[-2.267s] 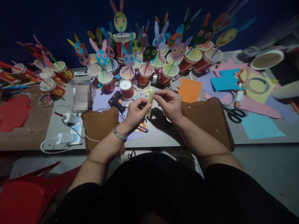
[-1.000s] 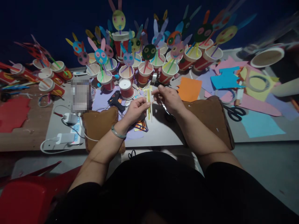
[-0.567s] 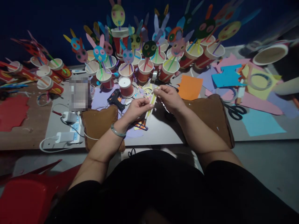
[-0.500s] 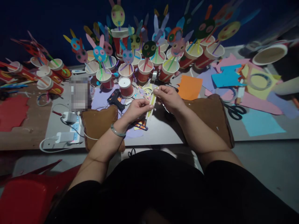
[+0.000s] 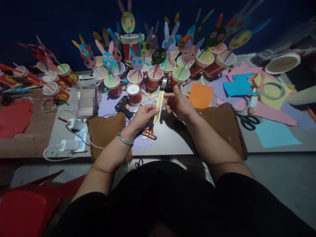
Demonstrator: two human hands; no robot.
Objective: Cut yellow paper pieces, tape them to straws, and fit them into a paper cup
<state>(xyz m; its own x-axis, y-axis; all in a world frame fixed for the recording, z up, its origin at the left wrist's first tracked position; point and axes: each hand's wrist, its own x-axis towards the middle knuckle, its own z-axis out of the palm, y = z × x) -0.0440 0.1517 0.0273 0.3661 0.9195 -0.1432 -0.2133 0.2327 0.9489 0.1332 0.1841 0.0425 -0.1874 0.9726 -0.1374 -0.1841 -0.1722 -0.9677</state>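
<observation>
My left hand point(image 5: 144, 116) pinches a few thin yellow and white strips point(image 5: 160, 101) between thumb and fingers, holding them nearly upright over the table. Whether they are paper or plastic I cannot tell. Just right of the strips, my right hand point(image 5: 182, 106) has its thumb raised and its fingers apart; one fingertip is at or close to the strips. A black glue gun point(image 5: 124, 108) lies left of my hands, beside an upside-down red paper cup point(image 5: 134, 95). Below my left hand is a purple-edged cutter point(image 5: 149, 134) on paper scraps.
Red paper cups point(image 5: 154, 79) with rabbit faces on straws crowd the back. Brown pads point(image 5: 106, 133) lie under my forearms. A white power strip point(image 5: 81, 141) with chargers sits at left. Black scissors point(image 5: 249, 121), coloured paper point(image 5: 277, 131) and tape rolls point(image 5: 274, 90) are at right.
My right hand has let go of the upper end of the strips and opened, shifting slightly right. My left hand keeps its pinch. The view has shifted slightly.
</observation>
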